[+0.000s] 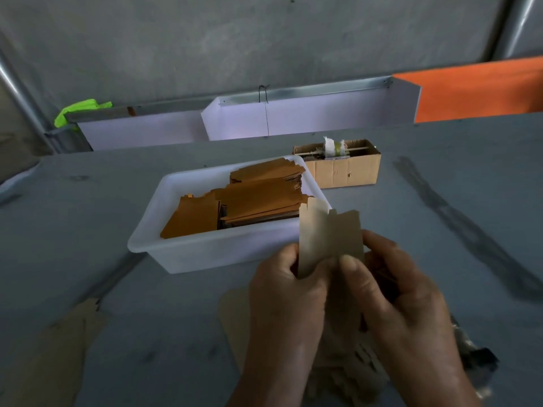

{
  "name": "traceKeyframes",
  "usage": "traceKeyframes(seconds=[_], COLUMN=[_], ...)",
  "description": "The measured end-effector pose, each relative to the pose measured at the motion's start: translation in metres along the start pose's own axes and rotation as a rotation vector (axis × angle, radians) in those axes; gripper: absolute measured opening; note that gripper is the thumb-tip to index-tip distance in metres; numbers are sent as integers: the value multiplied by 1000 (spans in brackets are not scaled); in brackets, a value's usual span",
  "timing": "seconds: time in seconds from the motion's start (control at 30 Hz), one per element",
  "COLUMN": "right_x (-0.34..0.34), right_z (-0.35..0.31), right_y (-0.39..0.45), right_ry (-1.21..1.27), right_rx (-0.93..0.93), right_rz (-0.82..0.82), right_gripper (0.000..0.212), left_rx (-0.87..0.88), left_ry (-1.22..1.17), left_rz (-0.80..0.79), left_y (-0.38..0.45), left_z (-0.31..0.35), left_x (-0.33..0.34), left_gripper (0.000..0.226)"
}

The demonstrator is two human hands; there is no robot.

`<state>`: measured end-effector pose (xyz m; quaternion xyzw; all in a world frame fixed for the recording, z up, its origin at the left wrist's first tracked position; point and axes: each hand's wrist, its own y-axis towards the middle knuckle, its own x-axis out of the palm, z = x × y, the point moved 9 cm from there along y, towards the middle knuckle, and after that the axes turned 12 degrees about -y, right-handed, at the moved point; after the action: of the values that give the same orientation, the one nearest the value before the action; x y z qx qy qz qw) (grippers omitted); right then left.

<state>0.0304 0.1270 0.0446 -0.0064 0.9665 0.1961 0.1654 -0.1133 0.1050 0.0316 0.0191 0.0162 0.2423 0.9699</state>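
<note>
Left hand (289,292) and right hand (390,289) pinch a pale tan notched cardboard blank (329,233) in curled fingers above the grey tabletop (117,289), folding apparently just begun, with many orange-brown blanks (252,201) left in the white plastic tub (205,254).

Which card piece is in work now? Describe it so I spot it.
Find the white tub on the grey table. At its near right corner, the left hand and right hand pinch one upright card blank. It is pale beige; the stacked blanks in the tub are orange-brown.
</note>
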Motion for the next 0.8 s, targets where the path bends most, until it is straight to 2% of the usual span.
traceKeyframes(seconds=[0.07,0.23,0.33,0.43,0.47,0.6,0.7,0.8], right_x=[2,11,7,17,19,20,20,19], right_z=[-4,-8,4,15,18,20,19,17], right_y=[-2,-6,-3,-1,-1,2,3,4], right_ry=[52,142,297,498,537,555,555,514], right_rx=[-29,-31,80,236,271,261,242,220], right_rz=[-21,-78,-79,-247,-281,-249,-214,-196], right_gripper=[32,39,36,60,61,24,20,20], left_rx=[-6,-8,25,-45,-95,-216,-198,-160], left_ry=[-35,-83,-21,-52,-93,-245,-215,-190], left_rz=[31,43,51,56,25,-69,-68,-26], left_y=[-2,-6,-5,-4,-3,-2,-1,-2], left_z=[0,4,8,8,6,3,3,5], left_x=[1,3,-1,-9,-9,-7,-5,-7], left_gripper=[7,14,6,6,6,16,29,25])
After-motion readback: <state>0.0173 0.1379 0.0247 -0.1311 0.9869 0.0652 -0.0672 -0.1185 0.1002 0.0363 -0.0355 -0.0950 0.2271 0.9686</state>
